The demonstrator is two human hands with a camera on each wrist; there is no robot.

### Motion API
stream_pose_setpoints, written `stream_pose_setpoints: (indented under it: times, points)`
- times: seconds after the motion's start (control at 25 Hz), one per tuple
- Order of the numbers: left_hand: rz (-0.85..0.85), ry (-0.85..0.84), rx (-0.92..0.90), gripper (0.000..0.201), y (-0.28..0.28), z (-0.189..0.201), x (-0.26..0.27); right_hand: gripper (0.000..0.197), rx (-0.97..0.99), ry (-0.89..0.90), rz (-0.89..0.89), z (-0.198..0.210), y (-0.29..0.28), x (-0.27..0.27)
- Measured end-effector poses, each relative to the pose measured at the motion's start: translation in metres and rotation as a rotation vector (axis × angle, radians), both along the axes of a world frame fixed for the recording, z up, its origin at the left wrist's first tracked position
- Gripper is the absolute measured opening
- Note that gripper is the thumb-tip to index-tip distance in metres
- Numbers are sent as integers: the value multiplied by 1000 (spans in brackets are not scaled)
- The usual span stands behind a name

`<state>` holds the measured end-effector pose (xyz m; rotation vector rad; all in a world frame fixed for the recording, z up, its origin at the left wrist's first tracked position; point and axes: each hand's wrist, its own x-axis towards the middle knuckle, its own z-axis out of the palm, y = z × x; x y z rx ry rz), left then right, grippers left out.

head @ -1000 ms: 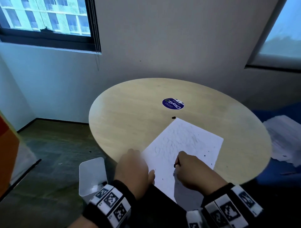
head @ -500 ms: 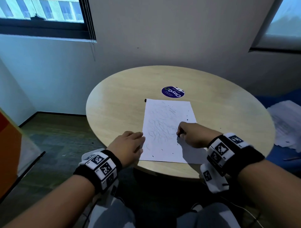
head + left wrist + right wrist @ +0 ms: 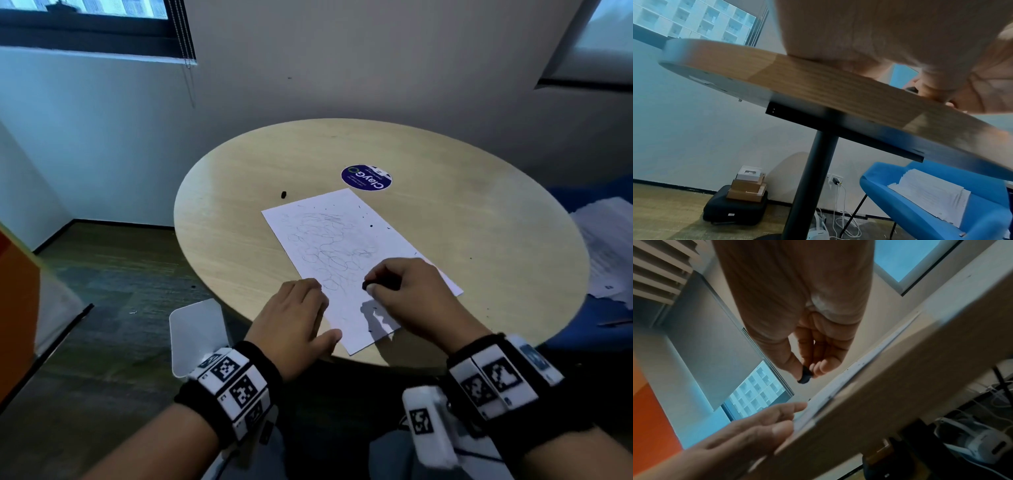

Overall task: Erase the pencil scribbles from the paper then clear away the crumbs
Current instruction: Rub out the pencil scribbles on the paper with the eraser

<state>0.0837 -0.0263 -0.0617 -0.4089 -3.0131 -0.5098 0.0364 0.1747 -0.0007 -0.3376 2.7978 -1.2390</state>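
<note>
Right hand: right hand [image 3: 416, 294] over the near half of the paper [image 3: 346, 253], fingers [image 3: 824, 365] and thumb pinched on a small dark eraser [image 3: 365, 285].
Left hand: left hand [image 3: 294, 315] flat, fingers straight, pressing the sheet's near left edge.
Paper: lies askew on the round desk [image 3: 239, 246], pencil scribbles [image 3: 325, 246] across its middle.
Crumbs: dark crumbs [image 3: 371, 226] dot the sheet; one bigger dark bit [image 3: 283, 195] sits on bare wood near the far corner.
Sticker: blue sticker [image 3: 365, 177] just beyond the paper.
</note>
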Motion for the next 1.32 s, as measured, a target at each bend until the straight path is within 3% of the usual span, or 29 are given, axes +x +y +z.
stream_pose_setpoints:
  times: [0.16, 0.28, 0.64, 0.84, 1.0, 1.16, 1.32]
  points:
    - [19, -63, -134, 102, 15, -5, 6, 12, -86, -49, -65, -17, 10, 28]
    - [80, -128, -234, 110, 22, -4, 3, 12, -78, -44, -78, -27, 19, 27]
    - [61, -232, -266, 117, 39, 1, -8, 11, 35, 120, -51, -36, 25, 24]
    - [51, -225, -256, 122, 39, 1, -7, 12, 2, -30, 170, -31, 32, 34]
    - [59, -221, -241, 121, 39, 1, -7, 13, -43, 50, 27, -36, 38, 24]
    - [64, -224, -241, 123, 40, 3, -7, 13, -150, -123, 150, -34, 40, 28]
    - [53, -242, -242, 123, 39, 5, -8, 12, -132, -86, 10, -36, 40, 23]
